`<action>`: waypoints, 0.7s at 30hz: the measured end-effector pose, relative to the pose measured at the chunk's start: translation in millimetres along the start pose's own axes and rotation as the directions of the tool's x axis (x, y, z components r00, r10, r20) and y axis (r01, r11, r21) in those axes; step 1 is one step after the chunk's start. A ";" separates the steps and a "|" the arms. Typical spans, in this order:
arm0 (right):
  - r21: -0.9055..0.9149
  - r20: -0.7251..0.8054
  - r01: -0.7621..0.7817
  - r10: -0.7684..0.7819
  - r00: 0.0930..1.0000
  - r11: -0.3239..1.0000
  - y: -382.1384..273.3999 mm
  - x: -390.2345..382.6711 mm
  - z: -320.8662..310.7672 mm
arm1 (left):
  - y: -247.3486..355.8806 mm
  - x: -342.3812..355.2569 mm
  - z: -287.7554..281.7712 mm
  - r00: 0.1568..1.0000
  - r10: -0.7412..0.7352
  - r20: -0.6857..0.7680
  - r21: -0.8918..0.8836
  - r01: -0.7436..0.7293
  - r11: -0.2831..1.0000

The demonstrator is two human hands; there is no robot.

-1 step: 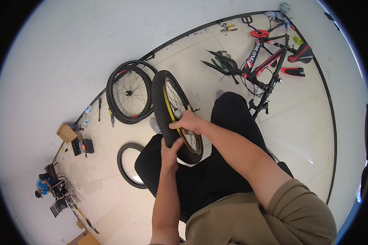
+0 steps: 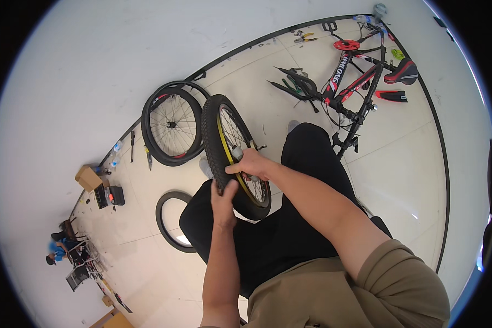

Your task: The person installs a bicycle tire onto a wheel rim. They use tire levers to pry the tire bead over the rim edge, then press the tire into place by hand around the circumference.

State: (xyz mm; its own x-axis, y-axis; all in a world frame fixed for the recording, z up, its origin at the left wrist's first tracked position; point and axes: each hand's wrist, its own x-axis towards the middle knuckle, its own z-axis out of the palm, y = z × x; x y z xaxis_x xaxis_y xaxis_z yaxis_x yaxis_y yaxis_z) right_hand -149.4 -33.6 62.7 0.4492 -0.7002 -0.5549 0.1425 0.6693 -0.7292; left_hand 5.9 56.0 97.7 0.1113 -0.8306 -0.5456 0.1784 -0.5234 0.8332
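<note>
A bicycle wheel stands tilted between my knees, with a knobbly black tyre around it. A yellow band runs along the rim beside the tyre. My left hand grips the tyre's near left side, its thumb on the sidewall and its fingers around the tread. Reaching across the spokes, my right hand is closed at the rim, thumb pressed towards the tyre. Its other fingers are partly hidden inside the wheel. Next to that hand shows a pale grey cylindrical part at the wheel's middle.
Another wheel with a loose tyre lies by the wall. A bare tyre is left of my knee. At right lies a black-and-red bicycle frame. Pliers, a cardboard box and a distant seated person are also visible.
My left hand has shifted slightly upward and left along the tyre. The right hand and the wheel are almost where they were.
</note>
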 end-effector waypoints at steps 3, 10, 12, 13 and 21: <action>-0.122 -0.028 -0.025 0.022 0.999 0.992 0.4 -4.3 6.6 | 24.3 17.5 6.1 0.984 0.091 -0.154 -0.166 -0.116 0.979; -0.291 0.030 0.006 0.003 1.000 0.957 16.7 6.4 8.1 | 26.9 58.7 17.6 0.904 0.335 -0.263 0.299 -0.254 0.920; -0.260 0.039 0.006 0.005 0.999 0.966 21.1 8.9 6.5 | 28.4 58.8 19.0 0.916 0.318 -0.245 0.307 -0.238 0.922; -0.224 0.051 -0.004 0.016 0.999 0.975 23.2 8.9 4.3 | 28.6 58.5 19.2 0.921 0.310 -0.235 0.311 -0.231 0.922; 0.157 -0.244 0.005 0.034 0.969 0.988 -9.3 8.4 -7.2 | 20.3 54.3 18.2 0.901 0.353 -0.251 0.374 -0.245 0.894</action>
State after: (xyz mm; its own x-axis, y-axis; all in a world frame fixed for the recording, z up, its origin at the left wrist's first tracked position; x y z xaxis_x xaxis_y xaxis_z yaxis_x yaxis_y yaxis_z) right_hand -153.3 -47.4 62.0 0.2247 -0.7166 -0.6603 0.2819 0.6964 -0.6599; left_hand -2.2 -3.1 86.6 0.4091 -0.8854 -0.2206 -0.2337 -0.3353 0.9127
